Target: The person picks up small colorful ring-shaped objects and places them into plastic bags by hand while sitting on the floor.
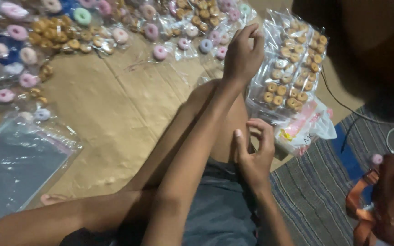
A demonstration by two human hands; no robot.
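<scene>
My left hand (242, 53) reaches forward over my bent knee, its fingertips pinched together at the left edge of a clear plastic packet (292, 64) filled with small tan ring-shaped pieces. Whether it grips anything is unclear. My right hand (254, 157) hovers lower, above my grey shorts (220, 205), with its fingers curled and apart and nothing seen in them. It is next to a bundle of clear bags with a pink-and-white label (304, 130).
Brown cardboard (115, 114) covers the floor. Several small bags of pink, white, green and tan rings (83, 32) lie along its far edge. A stack of empty clear bags (17, 164) lies at the left. A striped mat (315, 191) and an orange-strapped bag (388, 200) are at the right.
</scene>
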